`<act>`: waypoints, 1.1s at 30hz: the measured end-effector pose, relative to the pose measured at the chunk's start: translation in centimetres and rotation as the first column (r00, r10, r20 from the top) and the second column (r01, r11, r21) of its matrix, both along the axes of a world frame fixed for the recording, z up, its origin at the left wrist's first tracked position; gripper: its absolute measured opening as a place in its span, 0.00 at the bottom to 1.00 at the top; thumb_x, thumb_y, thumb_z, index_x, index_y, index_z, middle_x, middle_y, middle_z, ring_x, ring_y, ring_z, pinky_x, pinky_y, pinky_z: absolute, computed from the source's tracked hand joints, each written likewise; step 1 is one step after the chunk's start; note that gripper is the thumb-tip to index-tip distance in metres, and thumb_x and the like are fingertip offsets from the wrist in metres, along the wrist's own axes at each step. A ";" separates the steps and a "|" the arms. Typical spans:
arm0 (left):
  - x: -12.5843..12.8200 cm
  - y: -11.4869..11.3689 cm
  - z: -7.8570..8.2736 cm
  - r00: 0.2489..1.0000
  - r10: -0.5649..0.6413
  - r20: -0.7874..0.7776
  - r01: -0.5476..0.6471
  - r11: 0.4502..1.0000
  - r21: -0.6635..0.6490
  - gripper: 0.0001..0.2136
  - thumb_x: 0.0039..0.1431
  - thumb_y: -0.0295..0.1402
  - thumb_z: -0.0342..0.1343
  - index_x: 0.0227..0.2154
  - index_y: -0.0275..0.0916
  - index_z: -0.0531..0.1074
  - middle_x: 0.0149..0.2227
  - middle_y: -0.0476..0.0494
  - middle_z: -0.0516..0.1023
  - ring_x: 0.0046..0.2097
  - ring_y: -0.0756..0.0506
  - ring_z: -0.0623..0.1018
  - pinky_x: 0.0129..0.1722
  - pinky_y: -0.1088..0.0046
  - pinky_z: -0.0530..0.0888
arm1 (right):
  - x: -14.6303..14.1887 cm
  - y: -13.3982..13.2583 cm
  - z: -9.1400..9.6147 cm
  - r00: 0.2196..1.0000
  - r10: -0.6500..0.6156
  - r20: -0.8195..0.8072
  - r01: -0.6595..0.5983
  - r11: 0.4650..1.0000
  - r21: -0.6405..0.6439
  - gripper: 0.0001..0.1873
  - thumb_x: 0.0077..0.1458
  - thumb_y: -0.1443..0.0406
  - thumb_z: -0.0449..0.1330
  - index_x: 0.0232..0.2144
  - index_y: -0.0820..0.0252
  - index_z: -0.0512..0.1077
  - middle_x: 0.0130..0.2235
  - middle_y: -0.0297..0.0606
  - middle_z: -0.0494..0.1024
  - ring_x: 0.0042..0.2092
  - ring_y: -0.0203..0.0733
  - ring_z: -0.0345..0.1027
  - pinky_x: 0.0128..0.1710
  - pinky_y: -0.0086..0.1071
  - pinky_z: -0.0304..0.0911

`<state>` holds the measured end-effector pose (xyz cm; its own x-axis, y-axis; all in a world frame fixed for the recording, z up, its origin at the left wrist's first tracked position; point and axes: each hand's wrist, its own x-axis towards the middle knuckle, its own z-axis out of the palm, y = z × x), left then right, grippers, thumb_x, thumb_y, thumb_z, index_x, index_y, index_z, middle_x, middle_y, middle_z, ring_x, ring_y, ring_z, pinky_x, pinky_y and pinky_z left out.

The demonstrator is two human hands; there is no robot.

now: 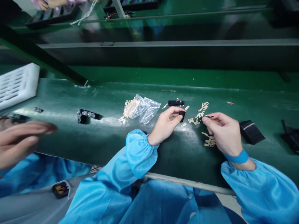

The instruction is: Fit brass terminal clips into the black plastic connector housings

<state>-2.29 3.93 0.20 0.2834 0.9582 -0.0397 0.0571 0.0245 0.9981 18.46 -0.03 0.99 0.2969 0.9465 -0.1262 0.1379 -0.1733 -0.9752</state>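
Observation:
My left hand [166, 123] rests on the green belt [98, 140] and pinches a small black part [182, 115] between thumb and fingers. My right hand [222, 130] is closed in a pinch on a thin dark piece [208, 117] just right of that part. Several small tan metal tabs [201, 112] lie scattered between and beyond both hands, and a few more tan tabs [210, 142] lie under my right palm. A black bar-shaped part [176, 103] lies just beyond my left hand.
A clear plastic bag [143, 108] holding tan tabs lies left of my hands. A black part [87, 115] sits further left. A ribbed black block [251, 132] lies right of my right hand. Another person's hand [21, 140] reaches in at the left. A white tray [16, 85] stands far left.

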 end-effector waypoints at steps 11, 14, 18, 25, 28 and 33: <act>1.7 -0.8 -0.6 0.945 0.140 0.296 -0.034 0.940 -0.338 0.15 0.55 0.32 0.68 0.36 0.37 0.65 0.32 0.50 0.80 0.37 0.48 0.84 0.43 0.70 0.80 | -1.2 -0.8 0.0 0.997 0.044 -0.070 -0.044 0.999 0.013 0.13 0.50 0.58 0.72 0.30 0.59 0.73 0.26 0.34 0.79 0.19 0.31 0.64 0.17 0.25 0.60; 2.1 -1.2 -0.8 0.939 0.118 0.323 0.023 0.916 -0.401 0.16 0.56 0.34 0.68 0.38 0.37 0.66 0.31 0.49 0.81 0.39 0.47 0.85 0.44 0.69 0.81 | -1.6 -0.7 0.0 0.997 0.052 -0.056 -0.052 0.999 0.009 0.15 0.50 0.57 0.72 0.30 0.59 0.73 0.26 0.36 0.80 0.19 0.32 0.66 0.17 0.25 0.62; 2.1 -1.5 -0.8 0.950 0.025 0.311 0.113 0.901 -0.418 0.15 0.57 0.36 0.68 0.41 0.34 0.72 0.37 0.41 0.84 0.40 0.47 0.85 0.45 0.68 0.81 | -1.8 -0.7 0.0 0.998 0.048 -0.050 -0.046 0.998 0.036 0.15 0.50 0.57 0.72 0.30 0.59 0.72 0.27 0.36 0.81 0.20 0.33 0.69 0.19 0.26 0.66; 1.9 -1.6 -0.9 0.942 -0.079 0.326 0.195 0.920 -0.339 0.15 0.58 0.36 0.67 0.45 0.34 0.78 0.41 0.38 0.85 0.42 0.46 0.84 0.48 0.65 0.81 | -1.9 -0.9 0.1 0.998 0.043 0.036 -0.046 0.996 0.082 0.15 0.51 0.57 0.71 0.28 0.57 0.70 0.24 0.32 0.78 0.21 0.35 0.72 0.22 0.28 0.69; 2.0 -1.7 -1.0 0.943 -0.077 0.322 0.191 0.921 -0.338 0.15 0.58 0.37 0.66 0.45 0.34 0.78 0.40 0.39 0.85 0.43 0.45 0.85 0.49 0.64 0.81 | -2.0 -1.0 -0.1 0.997 0.044 0.057 -0.050 0.994 0.096 0.13 0.51 0.59 0.70 0.29 0.56 0.70 0.24 0.32 0.77 0.22 0.36 0.72 0.23 0.28 0.70; 2.1 -1.9 -1.0 0.946 -0.066 0.316 0.171 0.932 -0.318 0.16 0.58 0.38 0.66 0.46 0.35 0.77 0.41 0.40 0.85 0.45 0.45 0.85 0.49 0.65 0.81 | -2.1 -1.2 -0.3 0.996 0.017 0.084 -0.026 0.995 0.099 0.12 0.51 0.60 0.70 0.29 0.56 0.70 0.24 0.32 0.76 0.24 0.35 0.71 0.25 0.29 0.70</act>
<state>-0.15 2.02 -0.84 0.4432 0.8606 -0.2509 -0.2149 0.3738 0.9023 16.39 -1.22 0.66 0.2818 0.9594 -0.0063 0.2215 -0.0715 -0.9725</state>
